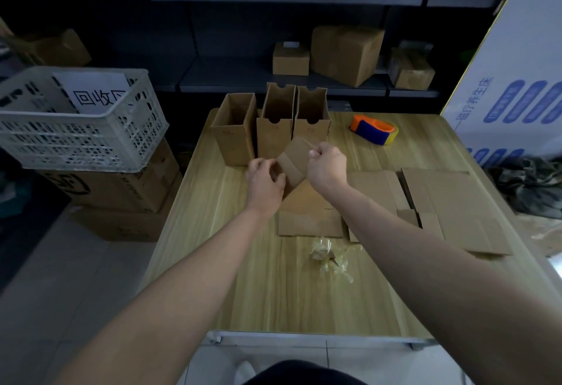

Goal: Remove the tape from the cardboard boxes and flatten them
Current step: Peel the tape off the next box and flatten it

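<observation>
Mid-table, L hand (264,179) grips a small brown cardboard box (296,162), tilted, prob. to steady it. R hand (327,165) pinches a thin clear tape strip (307,142) at its far edge, apparently peeling. Flattened brown cardboard sheets (441,196) lie right.

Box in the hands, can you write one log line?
left hand: grips box | right hand: pinches tape | upright boxes: three waiting

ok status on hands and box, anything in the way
Left hand grips the small box. Right hand pinches tape at its top edge. Three upright boxes behind, not blocking.
</observation>
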Demonstrator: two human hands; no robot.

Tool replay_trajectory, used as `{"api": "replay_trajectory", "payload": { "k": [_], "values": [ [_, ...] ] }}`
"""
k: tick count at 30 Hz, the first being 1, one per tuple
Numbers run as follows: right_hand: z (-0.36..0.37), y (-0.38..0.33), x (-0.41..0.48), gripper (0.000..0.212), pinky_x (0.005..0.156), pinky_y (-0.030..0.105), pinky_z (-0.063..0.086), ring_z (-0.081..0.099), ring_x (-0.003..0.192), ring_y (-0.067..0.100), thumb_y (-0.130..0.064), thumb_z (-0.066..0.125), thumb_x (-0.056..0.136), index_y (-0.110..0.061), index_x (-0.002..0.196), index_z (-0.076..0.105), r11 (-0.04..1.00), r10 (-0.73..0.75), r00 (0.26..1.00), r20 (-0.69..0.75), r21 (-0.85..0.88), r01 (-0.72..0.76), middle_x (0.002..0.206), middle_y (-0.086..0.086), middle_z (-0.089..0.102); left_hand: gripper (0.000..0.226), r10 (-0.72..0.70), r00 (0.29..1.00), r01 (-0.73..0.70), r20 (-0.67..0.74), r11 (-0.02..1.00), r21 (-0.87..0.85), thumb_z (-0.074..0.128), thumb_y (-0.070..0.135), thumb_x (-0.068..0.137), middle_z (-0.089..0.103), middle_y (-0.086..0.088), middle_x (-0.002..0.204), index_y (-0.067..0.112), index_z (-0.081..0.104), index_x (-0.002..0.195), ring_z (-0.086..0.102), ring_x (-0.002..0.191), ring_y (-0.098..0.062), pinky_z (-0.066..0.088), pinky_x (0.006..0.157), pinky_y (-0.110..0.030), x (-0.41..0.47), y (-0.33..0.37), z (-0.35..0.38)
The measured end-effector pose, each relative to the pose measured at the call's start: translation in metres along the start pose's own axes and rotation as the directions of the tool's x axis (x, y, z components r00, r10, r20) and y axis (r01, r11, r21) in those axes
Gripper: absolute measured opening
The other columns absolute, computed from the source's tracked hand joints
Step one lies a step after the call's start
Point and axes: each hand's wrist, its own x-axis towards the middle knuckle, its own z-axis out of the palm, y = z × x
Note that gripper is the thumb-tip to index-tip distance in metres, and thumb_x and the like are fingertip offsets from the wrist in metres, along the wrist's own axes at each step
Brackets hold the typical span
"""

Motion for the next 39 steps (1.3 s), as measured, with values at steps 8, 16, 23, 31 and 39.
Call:
{"api": "replay_trajectory", "payload": {
  "k": [8,16,23,31,39],
  "values": [
    [-0.004,0.019,0.006,0.025,0.07,0.03,0.045,0.054,0.086,0.019,-0.013,0.041,0.1,0.0,0.114,0.058,0.982,0.121,0.992,-0.019,0.146,-0.117,0.094,0.008,0.055,0.094,-0.062,0.962,0.084,0.267,0.994,-0.071,0.084,0.039,0.064,0.037,0.003,0.137,0.024,0.033,0.142,0.039,0.125,-0.016,0.041,0.105,-0.043,0.002,-0.021,-0.012],
    [-0.009,0.034,0.015,0.046,0.089,0.037,0.048,0.051,0.115,0.028,-0.028,0.06,0.092,-0.009,0.131,0.045,0.998,-0.041,0.996,0.076,-0.051,0.045,0.122,0.013,0.053,0.093,-0.021,0.955,-0.006,0.294,0.996,0.092,0.083,0.031,0.068,0.038,-0.003,0.137,0.015,0.032,0.143,0.04,0.124,-0.019,0.039,0.106,-0.039,0.003,-0.014,-0.022],
    [-0.024,0.034,0.026,0.124,0.116,0.058,-0.005,-0.014,0.145,0.03,-0.045,0.081,0.065,-0.027,0.152,-0.005,0.525,-0.117,0.804,0.583,-0.65,0.549,0.16,0.0,-0.002,0.091,0.059,0.904,-0.134,0.423,0.98,0.149,0.08,0.034,0.066,0.038,0.002,0.136,0.019,0.031,0.142,0.039,0.123,-0.015,0.04,0.104,-0.039,0.001,-0.008,-0.029],
    [-0.028,0.032,0.027,0.102,0.105,0.041,0.035,0.033,0.125,0.024,-0.035,0.085,0.06,-0.019,0.142,0.027,0.521,-0.135,0.771,0.622,-0.618,0.589,0.134,0.003,0.034,0.057,0.064,0.883,-0.111,0.465,0.991,0.076,0.069,0.024,0.083,0.051,0.001,0.129,0.018,0.046,0.135,0.05,0.117,-0.015,0.043,0.099,-0.031,0.002,-0.007,-0.027],
    [-0.023,0.025,0.018,0.102,0.098,0.036,0.041,0.039,0.122,0.025,-0.025,0.086,0.061,-0.012,0.143,0.026,0.574,-0.14,0.749,0.648,-0.564,0.594,0.135,0.006,0.032,0.022,0.18,0.878,-0.294,0.443,0.934,0.203,0.066,0.03,0.086,0.054,0.007,0.104,0.021,0.059,0.105,0.052,0.091,-0.009,0.04,0.07,-0.021,-0.001,0.002,-0.028]
  ]
}}
